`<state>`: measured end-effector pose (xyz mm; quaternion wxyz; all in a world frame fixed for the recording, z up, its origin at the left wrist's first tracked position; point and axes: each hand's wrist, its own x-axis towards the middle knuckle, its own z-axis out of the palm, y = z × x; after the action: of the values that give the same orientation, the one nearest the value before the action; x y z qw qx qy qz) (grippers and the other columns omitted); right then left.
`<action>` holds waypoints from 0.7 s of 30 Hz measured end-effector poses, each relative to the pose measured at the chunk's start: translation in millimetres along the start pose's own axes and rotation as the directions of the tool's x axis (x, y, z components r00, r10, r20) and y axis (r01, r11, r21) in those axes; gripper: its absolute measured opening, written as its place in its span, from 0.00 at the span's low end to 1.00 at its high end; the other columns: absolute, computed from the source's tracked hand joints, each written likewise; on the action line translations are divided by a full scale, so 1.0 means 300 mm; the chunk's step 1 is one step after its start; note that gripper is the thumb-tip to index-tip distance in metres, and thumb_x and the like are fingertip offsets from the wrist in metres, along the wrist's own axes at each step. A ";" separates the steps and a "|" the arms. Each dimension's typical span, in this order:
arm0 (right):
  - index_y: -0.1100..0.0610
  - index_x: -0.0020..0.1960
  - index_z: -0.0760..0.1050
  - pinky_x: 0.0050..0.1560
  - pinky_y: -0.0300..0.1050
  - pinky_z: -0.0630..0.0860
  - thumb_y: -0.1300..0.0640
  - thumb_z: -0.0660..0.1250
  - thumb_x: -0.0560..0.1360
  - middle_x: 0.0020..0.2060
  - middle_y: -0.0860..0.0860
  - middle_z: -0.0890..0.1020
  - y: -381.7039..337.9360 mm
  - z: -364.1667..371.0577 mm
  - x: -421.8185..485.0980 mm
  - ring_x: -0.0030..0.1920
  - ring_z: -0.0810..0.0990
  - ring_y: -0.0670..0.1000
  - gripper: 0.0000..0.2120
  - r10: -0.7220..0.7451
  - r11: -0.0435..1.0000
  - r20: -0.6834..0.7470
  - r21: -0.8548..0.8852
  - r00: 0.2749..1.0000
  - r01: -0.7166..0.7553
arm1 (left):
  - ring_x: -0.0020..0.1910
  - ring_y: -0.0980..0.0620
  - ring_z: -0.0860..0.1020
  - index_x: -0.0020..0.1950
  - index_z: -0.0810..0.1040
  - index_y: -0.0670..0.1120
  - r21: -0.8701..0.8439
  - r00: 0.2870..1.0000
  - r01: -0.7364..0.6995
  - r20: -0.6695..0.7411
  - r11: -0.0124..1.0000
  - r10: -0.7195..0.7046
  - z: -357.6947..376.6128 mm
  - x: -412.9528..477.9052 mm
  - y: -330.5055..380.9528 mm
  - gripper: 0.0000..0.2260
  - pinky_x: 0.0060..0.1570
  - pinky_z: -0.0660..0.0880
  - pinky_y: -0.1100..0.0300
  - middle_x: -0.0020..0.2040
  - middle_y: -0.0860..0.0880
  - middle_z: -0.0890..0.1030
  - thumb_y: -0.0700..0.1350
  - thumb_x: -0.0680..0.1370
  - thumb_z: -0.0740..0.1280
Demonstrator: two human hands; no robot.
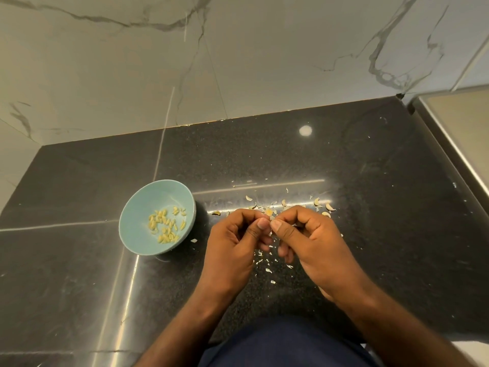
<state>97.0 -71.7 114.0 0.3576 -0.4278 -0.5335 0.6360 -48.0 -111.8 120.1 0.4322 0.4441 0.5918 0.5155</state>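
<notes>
My left hand (238,239) and my right hand (309,237) meet above the black countertop (370,165), thumbs tip to tip. Together they pinch one small pale seed (269,213) between thumbs and forefingers. A light blue bowl (137,221) stands to the left of my hands and holds several peeled yellowish seeds (166,225). Broken seed shells (320,205) lie scattered on the counter beyond and beneath my hands.
A marble-patterned wall (238,62) rises behind the counter. At the right edge a steel surface (460,133) adjoins the counter. More shell flakes (267,268) lie close to my body. Dark blue clothing (285,345) shows at the bottom.
</notes>
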 end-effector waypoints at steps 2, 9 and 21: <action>0.60 0.42 0.78 0.29 0.43 0.73 0.62 0.67 0.79 0.31 0.54 0.80 -0.002 -0.006 0.004 0.30 0.76 0.52 0.07 0.032 0.993 -0.024 0.111 0.999 -0.029 | 0.37 0.51 0.82 0.49 0.81 0.40 -0.037 1.000 0.026 -0.014 0.999 -0.026 -0.001 -0.007 -0.001 0.04 0.39 0.79 0.62 0.39 0.44 0.83 0.35 0.79 0.67; 0.54 0.45 0.78 0.33 0.45 0.75 0.58 0.65 0.81 0.37 0.53 0.82 0.009 -0.019 0.014 0.32 0.78 0.52 0.07 0.017 0.996 -0.045 -0.085 0.999 -0.020 | 0.41 0.50 0.83 0.53 0.82 0.41 -0.149 0.995 0.079 -0.050 0.986 -0.087 -0.030 -0.016 0.004 0.08 0.43 0.80 0.62 0.42 0.45 0.85 0.33 0.75 0.70; 0.55 0.47 0.83 0.36 0.39 0.77 0.60 0.70 0.77 0.37 0.48 0.86 -0.013 0.047 -0.013 0.35 0.83 0.45 0.03 0.008 0.981 0.059 -0.195 0.998 0.004 | 0.45 0.53 0.85 0.52 0.83 0.45 -0.003 0.998 -0.025 -0.062 1.000 0.025 -0.089 -0.059 0.005 0.11 0.48 0.80 0.63 0.44 0.49 0.86 0.34 0.73 0.74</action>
<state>85.4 -79.7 119.3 0.2973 -0.4422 -0.6031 0.5936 -69.6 -134.9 125.0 0.4081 0.4346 0.5983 0.5354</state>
